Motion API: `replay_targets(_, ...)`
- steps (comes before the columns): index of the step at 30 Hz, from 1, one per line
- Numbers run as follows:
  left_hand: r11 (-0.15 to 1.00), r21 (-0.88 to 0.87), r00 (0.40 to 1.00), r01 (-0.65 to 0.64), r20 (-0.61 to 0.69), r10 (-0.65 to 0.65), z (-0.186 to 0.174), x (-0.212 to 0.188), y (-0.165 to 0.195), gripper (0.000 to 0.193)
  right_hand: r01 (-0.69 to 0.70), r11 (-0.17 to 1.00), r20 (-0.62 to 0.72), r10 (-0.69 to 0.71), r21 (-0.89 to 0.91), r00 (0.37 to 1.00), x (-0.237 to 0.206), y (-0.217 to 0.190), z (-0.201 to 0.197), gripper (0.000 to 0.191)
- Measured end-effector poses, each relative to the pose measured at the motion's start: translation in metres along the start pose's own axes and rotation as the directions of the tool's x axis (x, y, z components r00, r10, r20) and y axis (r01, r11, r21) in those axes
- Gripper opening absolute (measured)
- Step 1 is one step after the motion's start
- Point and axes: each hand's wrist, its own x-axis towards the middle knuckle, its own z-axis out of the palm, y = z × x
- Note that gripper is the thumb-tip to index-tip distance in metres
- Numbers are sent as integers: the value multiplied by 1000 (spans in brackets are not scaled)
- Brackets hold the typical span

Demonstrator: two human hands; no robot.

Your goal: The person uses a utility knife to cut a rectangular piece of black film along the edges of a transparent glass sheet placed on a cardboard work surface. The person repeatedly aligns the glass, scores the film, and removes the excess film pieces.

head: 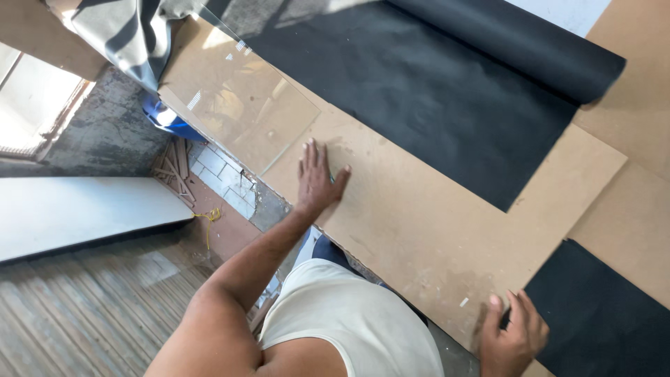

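Both hands lay flat with fingers apart, left hand [317, 178] and right hand [515, 335] on the fibreboard sheet [433, 209]; even pressure would steady it.

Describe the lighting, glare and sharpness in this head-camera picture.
Head view: strong daylight blows out the window at left; the glass sheet carries bright reflections; soft shadows lie beside the left hand and right hand on the brown board; focus is fairly sharp throughout, the black roll showing little detail.

glass pane [241, 98] on board [419, 223], felt roll [509, 42] behind
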Motion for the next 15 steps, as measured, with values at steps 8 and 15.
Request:
replay_targets(8, 852, -413, 887, -323, 181, 424, -2, 31, -44, 109, 84, 996, 300, -76, -13, 951, 57, -255, 143, 75)
replay_targets(15, 1000, 19, 993, 17, -117, -14, -133, 204, -251, 85, -62, 946, 209, 134, -319, 969, 17, -253, 179, 64)
